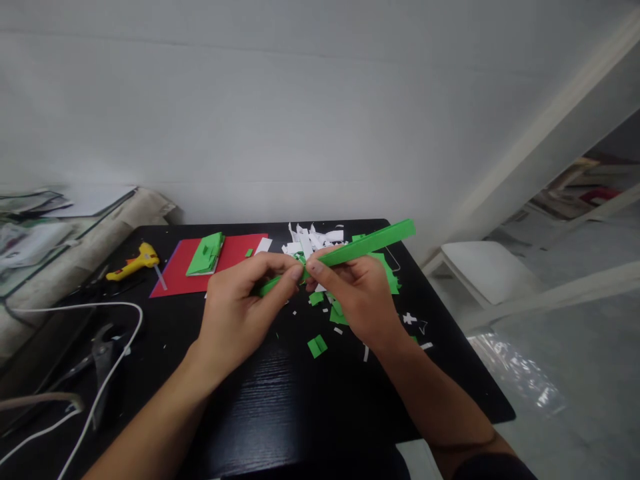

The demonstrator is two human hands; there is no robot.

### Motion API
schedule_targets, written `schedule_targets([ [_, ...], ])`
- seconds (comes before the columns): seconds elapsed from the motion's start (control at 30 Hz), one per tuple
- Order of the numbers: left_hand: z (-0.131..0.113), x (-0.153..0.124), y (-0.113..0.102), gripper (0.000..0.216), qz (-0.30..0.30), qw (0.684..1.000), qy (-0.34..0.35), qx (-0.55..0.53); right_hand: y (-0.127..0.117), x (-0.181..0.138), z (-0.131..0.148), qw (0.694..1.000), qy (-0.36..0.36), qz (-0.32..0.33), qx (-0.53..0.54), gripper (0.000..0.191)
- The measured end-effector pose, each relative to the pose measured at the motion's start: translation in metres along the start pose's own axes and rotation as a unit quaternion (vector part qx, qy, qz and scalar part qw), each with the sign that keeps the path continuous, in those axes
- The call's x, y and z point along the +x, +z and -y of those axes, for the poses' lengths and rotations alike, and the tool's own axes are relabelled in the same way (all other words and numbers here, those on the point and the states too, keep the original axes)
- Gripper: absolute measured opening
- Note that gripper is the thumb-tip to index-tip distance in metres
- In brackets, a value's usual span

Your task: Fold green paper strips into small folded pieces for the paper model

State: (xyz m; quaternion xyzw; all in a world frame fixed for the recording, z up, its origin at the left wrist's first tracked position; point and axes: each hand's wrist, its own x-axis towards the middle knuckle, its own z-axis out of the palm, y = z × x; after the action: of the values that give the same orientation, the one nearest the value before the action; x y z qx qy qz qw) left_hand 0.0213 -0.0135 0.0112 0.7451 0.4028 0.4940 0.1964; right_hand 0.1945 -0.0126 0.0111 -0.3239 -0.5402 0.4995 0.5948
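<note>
Both my hands hold a long folded green paper strip [370, 244] above a black table [280, 407]. My left hand [240, 300] pinches the strip's near end with closed fingers. My right hand [353, 293] pinches it just beside, thumb and fingers pressed on the paper. The strip's far end sticks out up and to the right. Under my hands lie white paper scraps [313, 240] and small green paper scraps [317, 346].
A red paper sheet [190, 267] with a stack of green folded paper [206, 255] lies at the back left. A yellow glue gun [134, 261], black scissors [97, 363] and a white cable [115, 353] lie left. The table's right edge drops to the floor.
</note>
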Motion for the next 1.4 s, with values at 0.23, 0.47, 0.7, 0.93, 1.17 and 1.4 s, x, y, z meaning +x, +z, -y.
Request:
schedule_targets([
  [0.23, 0.002, 0.000, -0.002, 0.007, -0.007, 1.000, -0.004, -0.011, 0.001, -0.001, -0.002, 0.999, 0.011, -0.051, -0.011, 0.018],
  [0.47, 0.001, 0.000, -0.002, 0.006, 0.000, 1.000, -0.004, -0.011, 0.001, -0.001, 0.001, 1.000, 0.015, -0.012, -0.014, 0.013],
  [0.7, 0.005, 0.000, -0.010, 0.005, -0.009, 1.000, -0.015, -0.016, -0.009, 0.003, -0.003, 0.999, -0.022, -0.043, -0.011, 0.009],
  [0.93, 0.005, 0.002, -0.012, 0.008, -0.014, 0.999, -0.009, -0.028, -0.013, 0.004, -0.005, 0.998, -0.033, -0.052, 0.007, 0.007],
  [1.17, 0.004, 0.002, -0.003, 0.004, 0.001, 0.999, 0.003, -0.032, 0.000, 0.000, -0.003, 0.999, -0.009, -0.038, -0.023, 0.015],
  [1.4, 0.007, 0.002, -0.016, 0.010, -0.017, 1.000, -0.003, -0.023, -0.023, 0.009, 0.004, 0.994, -0.051, -0.094, -0.018, 0.007],
])
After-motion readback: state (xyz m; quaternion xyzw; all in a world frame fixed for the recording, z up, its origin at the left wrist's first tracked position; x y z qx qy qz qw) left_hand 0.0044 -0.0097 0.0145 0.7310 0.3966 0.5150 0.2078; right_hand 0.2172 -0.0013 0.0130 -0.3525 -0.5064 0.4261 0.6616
